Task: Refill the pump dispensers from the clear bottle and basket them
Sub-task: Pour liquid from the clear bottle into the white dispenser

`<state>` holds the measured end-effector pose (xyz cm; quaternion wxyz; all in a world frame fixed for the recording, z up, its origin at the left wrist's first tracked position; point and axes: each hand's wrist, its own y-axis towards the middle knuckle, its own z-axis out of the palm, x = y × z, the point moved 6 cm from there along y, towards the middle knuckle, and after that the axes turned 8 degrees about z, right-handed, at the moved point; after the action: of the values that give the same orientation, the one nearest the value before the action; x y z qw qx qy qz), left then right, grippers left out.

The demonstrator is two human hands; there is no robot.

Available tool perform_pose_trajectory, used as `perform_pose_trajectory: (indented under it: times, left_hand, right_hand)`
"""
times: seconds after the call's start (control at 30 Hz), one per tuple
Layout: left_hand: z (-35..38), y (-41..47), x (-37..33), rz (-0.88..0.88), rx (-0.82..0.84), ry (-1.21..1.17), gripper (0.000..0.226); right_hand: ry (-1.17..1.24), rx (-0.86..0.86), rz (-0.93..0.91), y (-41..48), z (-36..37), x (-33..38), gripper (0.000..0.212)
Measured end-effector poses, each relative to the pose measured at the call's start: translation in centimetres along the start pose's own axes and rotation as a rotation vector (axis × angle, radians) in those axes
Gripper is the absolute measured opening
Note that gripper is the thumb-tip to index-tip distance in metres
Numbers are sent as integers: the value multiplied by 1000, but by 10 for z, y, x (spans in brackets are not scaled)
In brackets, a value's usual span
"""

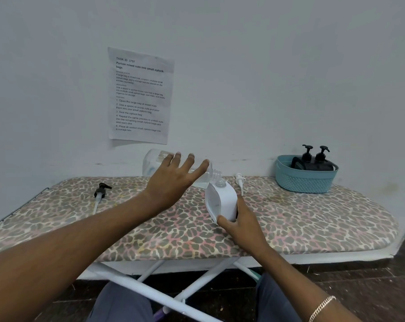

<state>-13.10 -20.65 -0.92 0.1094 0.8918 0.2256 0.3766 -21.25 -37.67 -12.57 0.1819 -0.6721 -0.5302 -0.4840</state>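
My left hand holds the large clear bottle on its side above the board, fingers spread round its body. The bottle's open neck points down-right and meets the open mouth of a white dispenser bottle. My right hand grips the lower part of that white bottle and holds it tilted on the board. A white pump head lies just behind it. A black pump head with its tube lies at the board's left. Two black pump dispensers stand in the teal basket at the back right.
Everything rests on a leopard-print ironing board pushed against a white wall. A printed sheet is taped to the wall above the bottle. The board's white legs and my knees are below its front edge.
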Motion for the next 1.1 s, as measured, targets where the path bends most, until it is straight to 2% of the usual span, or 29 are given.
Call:
perform_pose_trajectory:
  times: [1.1]
  left_hand:
    - [-3,0,0,6,-6,12,92]
  right_hand:
    - [-9,1,10,0,0,0,81]
